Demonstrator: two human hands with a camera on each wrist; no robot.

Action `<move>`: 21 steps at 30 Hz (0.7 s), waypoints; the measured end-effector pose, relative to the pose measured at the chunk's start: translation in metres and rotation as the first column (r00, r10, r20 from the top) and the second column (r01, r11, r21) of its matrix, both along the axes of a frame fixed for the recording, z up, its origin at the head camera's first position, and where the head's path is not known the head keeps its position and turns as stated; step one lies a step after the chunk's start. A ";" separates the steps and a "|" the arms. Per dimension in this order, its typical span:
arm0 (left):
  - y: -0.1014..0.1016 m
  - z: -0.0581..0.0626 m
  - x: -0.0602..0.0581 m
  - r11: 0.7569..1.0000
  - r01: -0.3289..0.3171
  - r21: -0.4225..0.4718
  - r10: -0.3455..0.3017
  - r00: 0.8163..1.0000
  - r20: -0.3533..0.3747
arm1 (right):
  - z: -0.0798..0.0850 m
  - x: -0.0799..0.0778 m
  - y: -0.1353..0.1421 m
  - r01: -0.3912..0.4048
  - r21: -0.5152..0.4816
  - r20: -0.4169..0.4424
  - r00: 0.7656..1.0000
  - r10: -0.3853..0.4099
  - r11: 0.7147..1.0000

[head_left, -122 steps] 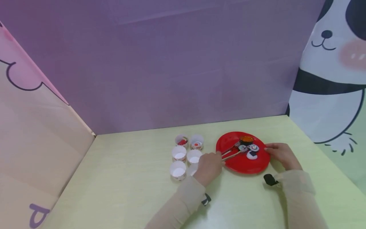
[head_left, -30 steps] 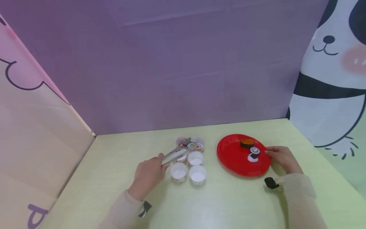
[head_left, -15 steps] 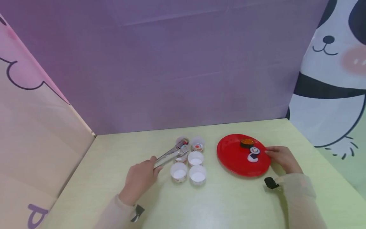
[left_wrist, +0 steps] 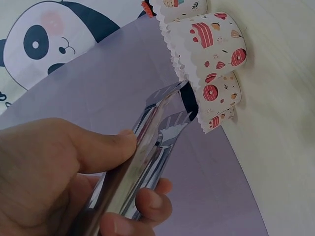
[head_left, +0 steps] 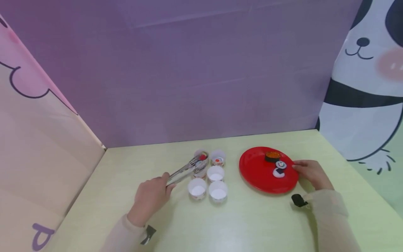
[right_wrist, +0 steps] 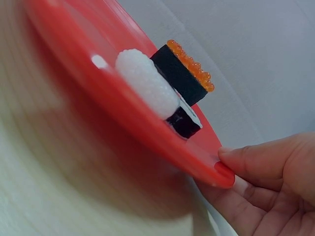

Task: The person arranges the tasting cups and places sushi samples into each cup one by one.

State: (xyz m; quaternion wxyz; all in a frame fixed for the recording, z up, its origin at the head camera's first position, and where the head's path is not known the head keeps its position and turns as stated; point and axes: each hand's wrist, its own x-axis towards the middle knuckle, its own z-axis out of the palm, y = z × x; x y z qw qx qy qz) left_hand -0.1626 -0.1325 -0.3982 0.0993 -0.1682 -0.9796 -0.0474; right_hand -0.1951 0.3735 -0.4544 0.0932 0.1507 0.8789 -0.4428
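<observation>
My left hand [head_left: 151, 194] grips metal tongs [left_wrist: 120, 191], thumb on one side and fingers curled round the other. Between the tong tips is a small black-sided sushi piece [left_wrist: 188, 98], held over the left middle paper cup [head_left: 199, 174]. In the left wrist view the piece is close to the scalloped cup rims. My right hand [head_left: 311, 173] pinches the rim of a red plate [head_left: 255, 175]. On the plate lie an orange-roe sushi [right_wrist: 179, 76], a round sushi roll [head_left: 281, 165] and a white rice ball with a black band [right_wrist: 147, 83].
Several patterned paper cups stand in two columns left of the plate. The back left cup [head_left: 197, 152] has something red in it; the back right cup [head_left: 218, 154] holds a white-and-orange piece. A purple backdrop [head_left: 201, 87] rises behind the table [head_left: 252, 224].
My left hand has carried the tongs with a sushi piece from the plate leftward to the cups, then drawn back slightly toward the left middle one. My right hand stays on the plate rim.
</observation>
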 end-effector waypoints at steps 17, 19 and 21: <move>0.002 0.008 -0.008 0.999 0.029 -0.037 -0.027 0.998 0.052 | -0.001 0.001 0.001 -0.009 -0.002 -0.014 1.000 0.009 1.000; 0.004 0.011 -0.009 0.999 0.029 -0.038 -0.026 0.997 0.079 | -0.001 0.000 0.001 -0.009 0.000 -0.011 1.000 0.009 1.000; 0.005 0.014 -0.009 0.999 0.028 -0.041 -0.023 0.994 0.105 | 0.000 0.000 0.002 -0.005 0.002 -0.004 1.000 0.005 1.000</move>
